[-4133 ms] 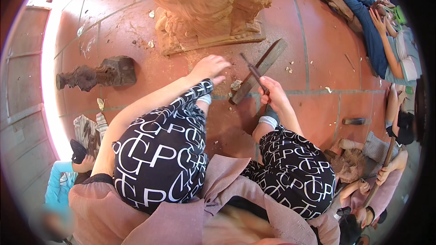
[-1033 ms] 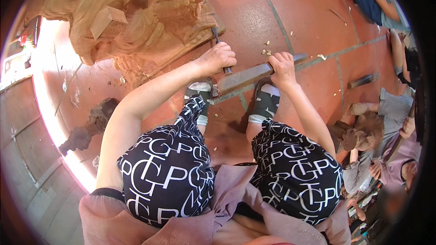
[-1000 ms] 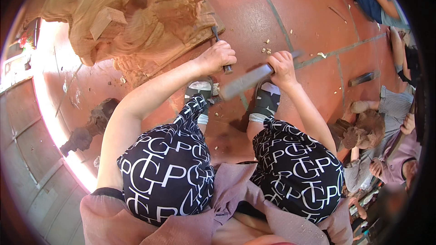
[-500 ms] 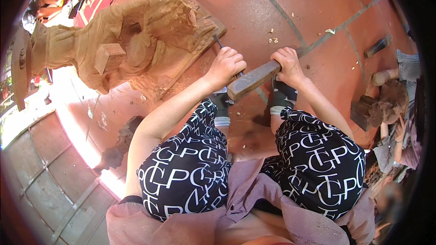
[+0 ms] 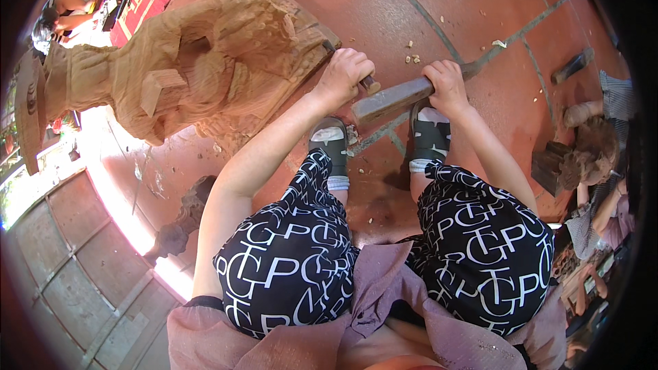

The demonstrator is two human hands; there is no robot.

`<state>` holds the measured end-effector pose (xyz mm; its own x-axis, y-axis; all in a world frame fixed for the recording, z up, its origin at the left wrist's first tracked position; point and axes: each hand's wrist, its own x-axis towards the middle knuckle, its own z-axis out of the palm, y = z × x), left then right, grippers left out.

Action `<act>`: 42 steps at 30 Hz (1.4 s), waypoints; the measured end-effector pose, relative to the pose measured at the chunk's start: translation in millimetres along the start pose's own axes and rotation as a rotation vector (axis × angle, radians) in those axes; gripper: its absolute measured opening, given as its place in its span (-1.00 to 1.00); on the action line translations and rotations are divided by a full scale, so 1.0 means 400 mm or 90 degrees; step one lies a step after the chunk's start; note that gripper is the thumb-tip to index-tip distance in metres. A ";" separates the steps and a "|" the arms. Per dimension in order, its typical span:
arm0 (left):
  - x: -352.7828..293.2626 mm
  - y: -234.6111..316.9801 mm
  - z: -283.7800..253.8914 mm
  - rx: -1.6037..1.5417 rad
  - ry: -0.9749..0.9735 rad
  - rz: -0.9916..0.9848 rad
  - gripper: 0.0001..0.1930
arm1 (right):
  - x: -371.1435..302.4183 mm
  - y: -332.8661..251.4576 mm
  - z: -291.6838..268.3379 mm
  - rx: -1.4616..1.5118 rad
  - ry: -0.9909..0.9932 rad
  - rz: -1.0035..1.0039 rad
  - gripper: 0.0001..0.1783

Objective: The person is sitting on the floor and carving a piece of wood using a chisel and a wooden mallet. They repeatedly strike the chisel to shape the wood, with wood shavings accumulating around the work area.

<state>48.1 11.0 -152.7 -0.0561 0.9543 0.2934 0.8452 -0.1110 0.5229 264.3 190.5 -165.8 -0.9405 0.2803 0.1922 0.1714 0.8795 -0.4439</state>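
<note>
A large carved wooden figure (image 5: 161,85) lies on its side at the upper left, its wide base end toward my hands. My left hand (image 5: 345,77) is closed around a chisel (image 5: 371,85); the handle's butt sticks out on the right, and its dark blade end meets the edge of the carving's base. My right hand (image 5: 447,87) grips a wooden mallet (image 5: 391,100), a long squared block with a narrower end beyond the fist. The mallet's head lies just below and right of the chisel butt, with a small gap between them.
Wood chips (image 5: 412,59) dot the red tiled floor (image 5: 384,20). On the right are a dark-handled tool (image 5: 573,66), another carved wood piece (image 5: 576,164) and a person's clothed limbs (image 5: 617,106). A dark wood piece (image 5: 185,219) lies left of my knees. Another person sits at the far upper left.
Both hands have moved slightly farther from me. The chisel has tilted so its butt shows, and the mallet has shifted right and away, lying flatter across.
</note>
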 end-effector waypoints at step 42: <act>0.154 -0.046 0.079 -0.031 0.130 -0.196 -0.57 | -0.031 -0.114 -0.042 1.006 -0.028 0.734 -0.56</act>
<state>45.9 80.6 -169.6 -0.4131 0.8707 0.2669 0.7460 0.1555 0.6475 272.9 153.3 -133.3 -0.5988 0.3447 -0.7229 0.2585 -0.7711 -0.5818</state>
